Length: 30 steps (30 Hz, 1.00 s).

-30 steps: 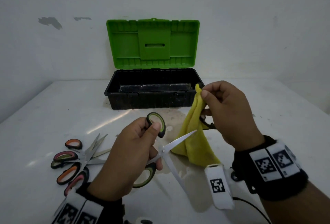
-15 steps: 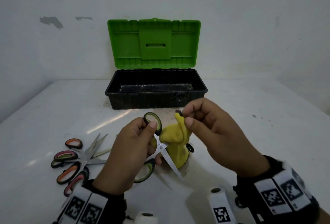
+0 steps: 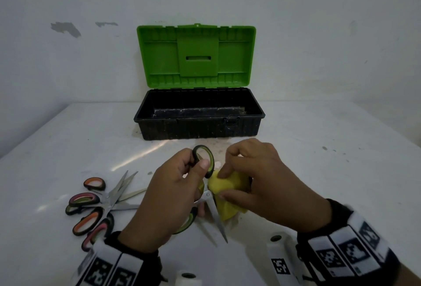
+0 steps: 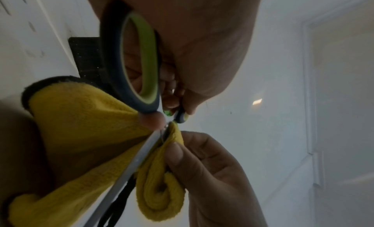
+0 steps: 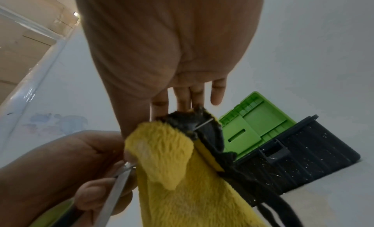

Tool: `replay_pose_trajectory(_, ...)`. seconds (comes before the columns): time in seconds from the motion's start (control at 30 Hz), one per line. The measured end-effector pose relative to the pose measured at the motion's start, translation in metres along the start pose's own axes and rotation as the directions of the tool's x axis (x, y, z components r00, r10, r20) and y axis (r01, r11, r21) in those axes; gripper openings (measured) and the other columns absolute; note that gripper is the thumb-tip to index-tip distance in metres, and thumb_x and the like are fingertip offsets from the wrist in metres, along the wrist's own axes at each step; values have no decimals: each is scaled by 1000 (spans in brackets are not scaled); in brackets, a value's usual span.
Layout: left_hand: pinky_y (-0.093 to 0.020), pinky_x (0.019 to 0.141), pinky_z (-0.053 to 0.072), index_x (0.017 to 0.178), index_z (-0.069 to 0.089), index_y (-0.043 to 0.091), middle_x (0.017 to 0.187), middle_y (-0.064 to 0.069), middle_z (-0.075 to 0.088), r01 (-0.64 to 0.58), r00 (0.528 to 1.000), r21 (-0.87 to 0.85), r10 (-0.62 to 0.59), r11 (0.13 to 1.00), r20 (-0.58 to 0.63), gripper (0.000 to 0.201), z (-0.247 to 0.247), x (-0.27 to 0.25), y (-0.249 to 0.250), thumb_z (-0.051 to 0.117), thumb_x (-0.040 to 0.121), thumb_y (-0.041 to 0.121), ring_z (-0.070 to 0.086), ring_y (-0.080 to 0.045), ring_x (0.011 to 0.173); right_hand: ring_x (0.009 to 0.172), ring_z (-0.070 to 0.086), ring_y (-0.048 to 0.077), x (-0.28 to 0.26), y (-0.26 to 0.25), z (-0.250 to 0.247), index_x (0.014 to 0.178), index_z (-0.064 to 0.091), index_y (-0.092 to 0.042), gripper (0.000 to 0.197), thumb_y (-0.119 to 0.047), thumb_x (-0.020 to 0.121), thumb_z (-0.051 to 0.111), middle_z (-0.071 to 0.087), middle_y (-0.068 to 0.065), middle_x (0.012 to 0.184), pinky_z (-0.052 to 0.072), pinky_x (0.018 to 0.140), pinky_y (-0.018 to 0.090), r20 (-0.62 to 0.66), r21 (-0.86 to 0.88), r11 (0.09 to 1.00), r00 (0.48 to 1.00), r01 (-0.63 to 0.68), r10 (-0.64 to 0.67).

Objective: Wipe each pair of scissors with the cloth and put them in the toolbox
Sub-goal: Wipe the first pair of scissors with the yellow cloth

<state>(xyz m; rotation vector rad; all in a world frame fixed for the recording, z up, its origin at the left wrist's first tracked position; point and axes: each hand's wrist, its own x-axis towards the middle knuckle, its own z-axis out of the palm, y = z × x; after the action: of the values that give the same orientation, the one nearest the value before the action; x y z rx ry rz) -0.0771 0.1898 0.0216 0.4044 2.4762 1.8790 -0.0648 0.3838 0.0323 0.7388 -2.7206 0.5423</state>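
1. One pair of scissors, the green-handled one, is in my hands now: my left hand grips it by the handle loops, blades spread apart.
2. My right hand pinches the yellow cloth folded around one blade close to the pivot; the other blade sticks out bare below my hands. I judge the wipe on this pair has only just begun.
3. Left of my left hand, a heap of other scissors with orange and pink handles lies on the surface, not yet wiped as far as I can judge.
4. Beyond both hands the toolbox stands with its lid up; what I can see of its inside holds no scissors.
5. So nothing is stowed yet: this pair needs finishing and boxing, then every pair in the heap.
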Motion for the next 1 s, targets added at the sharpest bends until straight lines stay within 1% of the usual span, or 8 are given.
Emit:
replay_pose_trajectory(0.03, -28, 47, 48, 84, 59, 12, 50, 6, 51, -36, 999, 45, 35, 998, 12, 24, 0, -1, 0, 51, 98, 30, 49, -12, 45, 100, 46, 3, 2, -1, 0, 98, 62, -38, 28, -57, 78, 64, 54, -18, 100, 34, 89, 23, 40, 24, 1000, 999, 7, -8)
replay_pose_trajectory(0.1, -25, 46, 47, 84, 58, 16, 51, 7, 54, -95, 995, 85, 93, 992, 32, 23, -1, -2, 2, 50, 99, 31, 51, -10, 42, 90, 49, 2, 6, -3, 0, 99, 59, -37, 25, -50, 81, 69, 53, -23, 88, 36, 78, 13, 104, 99, 995, 995, -17, 6)
replay_pose_trajectory(0.2, -24, 44, 46, 84, 58, 19, 52, 7, 58, -147, 989, 112, 142, 983, 50, 21, -5, -3, 5, 49, 98, 30, 54, -14, 39, 81, 56, -2, 7, -2, 2, 104, 70, -34, 22, -42, 84, 72, 59, -27, 81, 41, 70, 10, 128, 222, 974, 992, -34, 5)
replay_pose_trajectory(0.33, -25, 46, 49, 83, 58, 22, 56, 8, 62, -195, 981, 172, 192, 966, 35, 18, -10, 0, 5, 50, 97, 30, 58, -14, 43, 79, 65, 5, 7, 2, 4, 99, 76, -26, 17, -37, 87, 72, 72, -14, 86, 51, 69, 21, 140, 343, 938, 990, -52, 4)
replay_pose_trajectory(0.47, -23, 46, 46, 83, 58, 21, 52, 3, 60, -170, 985, 142, 167, 975, 32, 18, -16, 3, 2, 50, 99, 26, 57, -16, 43, 75, 64, 4, 8, 7, 2, 96, 75, -26, 14, -37, 89, 70, 69, -16, 80, 47, 65, 16, 152, 331, 941, 988, -68, 19)
replay_pose_trajectory(0.67, -23, 46, 45, 85, 58, 18, 50, -1, 59, -167, 986, 103, 165, 981, 29, 17, -18, 4, 2, 51, 98, 26, 59, -20, 42, 76, 65, 6, 5, 14, -5, 94, 77, -25, 10, -32, 89, 71, 72, -13, 81, 46, 63, 13, 148, 351, 931, 988, -97, 48)
replay_pose_trajectory(0.87, -26, 46, 48, 87, 57, 14, 51, 2, 61, -149, 989, 45, 148, 988, 14, 17, -21, 4, 3, 49, 99, 22, 59, -23, 42, 82, 68, 8, 1, 23, -10, 97, 77, -26, 12, -31, 88, 72, 74, -12, 88, 54, 71, 27, 125, 376, 916, 987, -141, 100)
replay_pose_trajectory(1.0, -31, 45, 49, 87, 56, 12, 52, 2, 59, -132, 991, 0, 132, 991, -28, 18, -24, 4, 2, 49, 99, 23, 58, -27, 41, 76, 68, 6, -4, 30, -20, 93, 77, -28, 8, -29, 87, 72, 74, -14, 84, 55, 66, 25, 92, 385, 902, 981, -193, 171)
